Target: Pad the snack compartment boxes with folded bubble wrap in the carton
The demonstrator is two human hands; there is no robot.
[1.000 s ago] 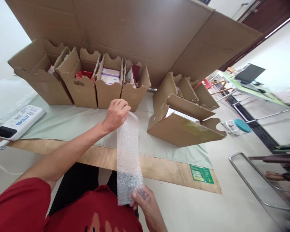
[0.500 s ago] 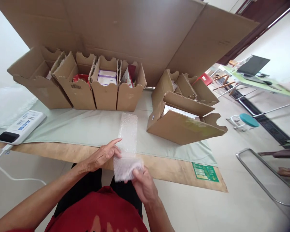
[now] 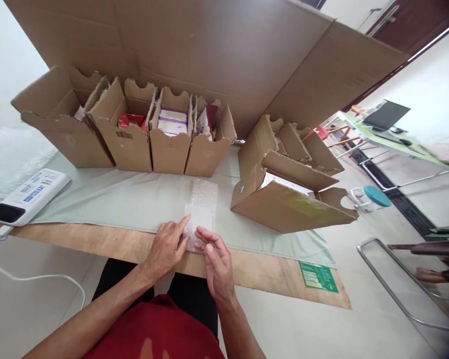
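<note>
A strip of clear bubble wrap [image 3: 204,197] lies on the green cloth [image 3: 134,199] at the table's front edge, its near part folded over on itself. My left hand [image 3: 167,249] rests at the left edge of the fold, index finger stretched out along it and thumb near its lower corner; nothing is gripped. At the right side, my right hand [image 3: 219,267] is open with its palm turned inward, the fingers loosely bent beside the near end of the wrap. Whether anything lies inside the fold cannot be made out.
Several open cardboard bins [image 3: 172,154] with packets stand along the back left. More bins [image 3: 292,199] stand to the right. A white power bank [image 3: 32,192] with a cable lies at the left. Behind rises a large cardboard panel [image 3: 217,50]. A stool [image 3: 376,196] stands beyond.
The near end of the bubble wrap, lifted in my right hand before, now lies folded flat on the strip. My right hand has let go, and my left has moved slightly down.
</note>
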